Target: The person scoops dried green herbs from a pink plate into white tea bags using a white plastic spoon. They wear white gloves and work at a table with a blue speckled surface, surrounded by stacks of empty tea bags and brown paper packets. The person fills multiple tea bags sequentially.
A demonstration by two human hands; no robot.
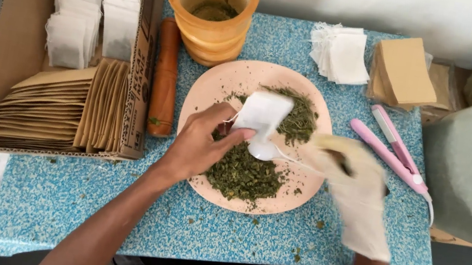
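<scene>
White filter bag [262, 115] is pinched at its edge by the bare left hand [199, 146], over the pink plate [218, 83] of dried green herb [242, 174]. Judged light, limp, tearable; best gripped near the mouth. Gloved right hand [357, 194] is blurred, grip not discernible.

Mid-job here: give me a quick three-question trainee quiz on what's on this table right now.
1. True or false: the bare left hand holds a small white filter bag over the round pink plate of dried green leaves.
2. Which hand wears a white glove? A) left B) right C) both
3. Fill in: the pink handheld sealer lies on the blue speckled table to the ____ of the plate.

Key
1. True.
2. B: the right hand, blurred in the picture, is gloved.
3. Right; the cardboard box of filled white bags and tan paper envelopes sits to the left.
</scene>
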